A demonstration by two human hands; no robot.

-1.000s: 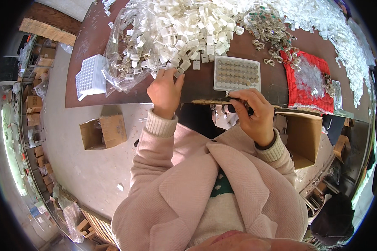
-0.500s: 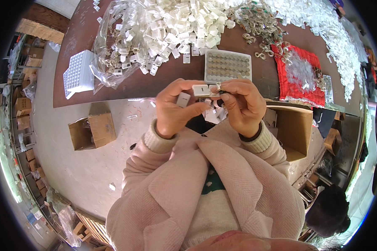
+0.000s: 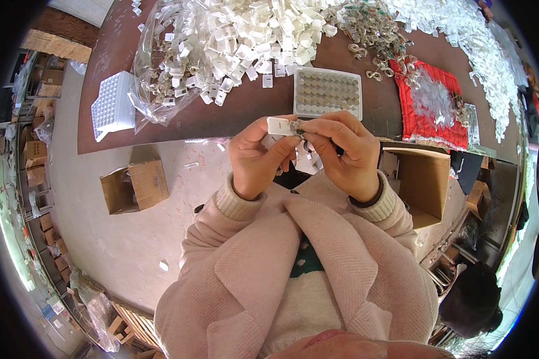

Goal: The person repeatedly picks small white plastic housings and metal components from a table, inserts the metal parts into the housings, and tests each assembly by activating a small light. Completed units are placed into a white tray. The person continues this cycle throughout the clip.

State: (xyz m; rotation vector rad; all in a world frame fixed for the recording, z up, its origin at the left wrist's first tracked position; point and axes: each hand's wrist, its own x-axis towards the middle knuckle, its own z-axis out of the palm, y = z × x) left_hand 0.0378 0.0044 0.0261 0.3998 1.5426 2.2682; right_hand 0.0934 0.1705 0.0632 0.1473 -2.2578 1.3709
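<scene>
My left hand (image 3: 250, 157) grips a small white plastic case (image 3: 278, 126) with a slot in its face, between thumb and fingers. Part of a second white piece (image 3: 270, 142) shows inside the same hand. Thumb and forefinger of my right hand (image 3: 348, 157) pinch a small part (image 3: 297, 127), partly clear and partly metallic, against the case's right end. Fingers hide most of this part, so I cannot tell how far it sits in the case. Both hands are held in front of the table's near edge.
On the brown table (image 3: 257, 106) stands a clear tray of round discs (image 3: 327, 93). Behind lie heaped white cases (image 3: 263, 42) and tangled small wired parts (image 3: 371, 30). Stacked white trays (image 3: 115, 103) are at left, a red cloth (image 3: 422, 113) at right. Cardboard boxes (image 3: 149, 184) stand below.
My left hand has turned and closed in, hiding most of the second white piece. The held case has shifted slightly left, and my fingertips have drawn together at its right end.
</scene>
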